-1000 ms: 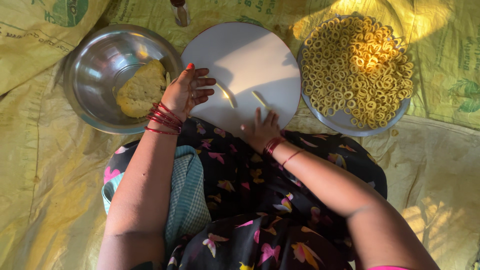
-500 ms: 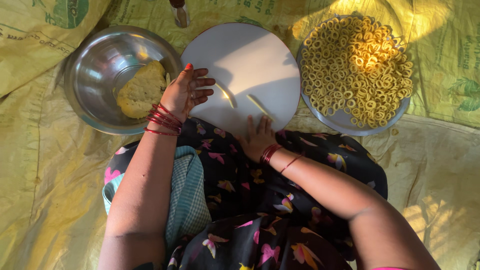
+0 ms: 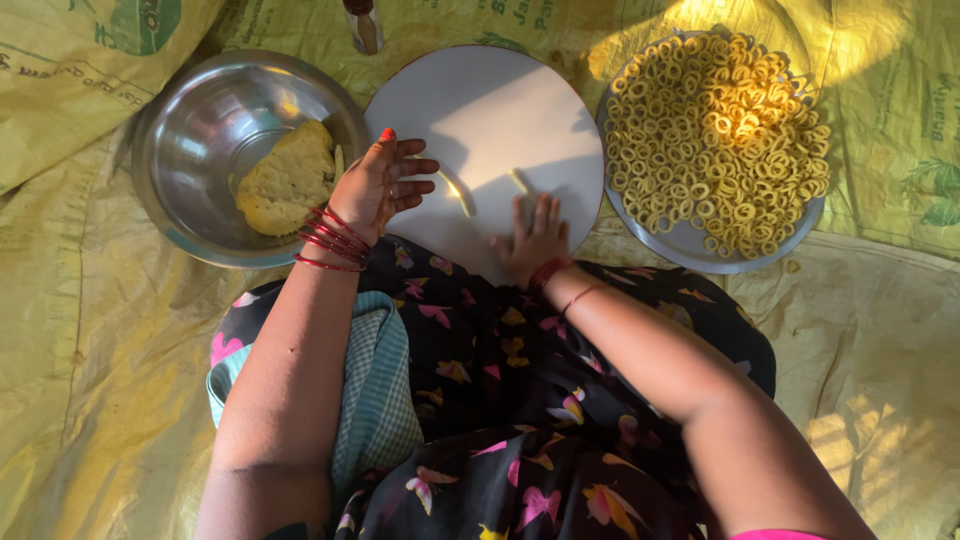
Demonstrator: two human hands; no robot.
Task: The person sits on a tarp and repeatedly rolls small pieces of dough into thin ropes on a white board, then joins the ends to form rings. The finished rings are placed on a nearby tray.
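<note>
Round white board (image 3: pixel 500 110): far half bare, open to my hands. Flanks blocked: steel bowl (image 3: pixel 190 130) left, ring-heaped plate (image 3: pixel 690 245) right; bottle (image 3: pixel 362 22) beyond.

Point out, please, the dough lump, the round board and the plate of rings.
dough lump (image 3: pixel 285 180): head view, middle of the lump in the steel bowl.
round board (image 3: pixel 500 100): head view, bare upper part of its surface.
plate of rings (image 3: pixel 690 245): head view, bare lower rim.

Stack of red bangles (image 3: pixel 330 240) on the left wrist, red bangles plus a thin thread on the right, orange-red nail polish, black floral dress (image 3: pixel 500 400).
</note>
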